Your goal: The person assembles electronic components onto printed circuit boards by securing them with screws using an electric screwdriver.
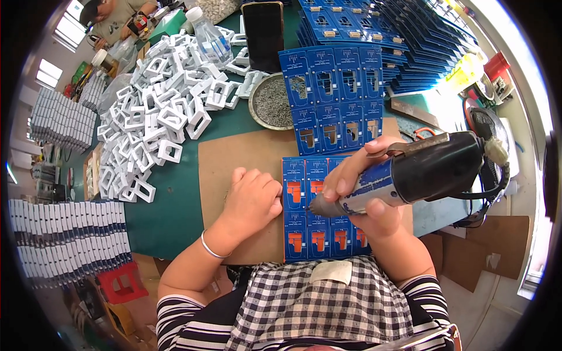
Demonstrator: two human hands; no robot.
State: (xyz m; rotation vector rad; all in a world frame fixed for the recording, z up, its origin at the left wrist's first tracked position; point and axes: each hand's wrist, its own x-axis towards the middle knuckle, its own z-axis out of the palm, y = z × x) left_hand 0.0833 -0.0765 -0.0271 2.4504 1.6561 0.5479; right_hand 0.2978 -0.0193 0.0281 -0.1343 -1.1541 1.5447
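My right hand [383, 221] grips an electric screwdriver [410, 175] with a black rear and a worn blue and silver front. Its tip points left, over a blue circuit board panel [295, 212] on a sheet of cardboard [234, 146]. Orange parts [318, 241] show in the panel's cutouts; the hand and tool hide some of its right side. Beside the panel's left edge, my left hand [250, 202] is closed with curled fingers, and what they hold, if anything, is hidden. Beyond lies another blue panel [336, 96] with open cutouts.
A round metal dish of small screws [270, 104] stands behind the cardboard. White plastic frames [158, 111] are heaped at left, with a clear bottle [209, 38] and a phone [263, 38] behind. Blue panels [404, 47] are stacked at back right. Another person [120, 20] works far left.
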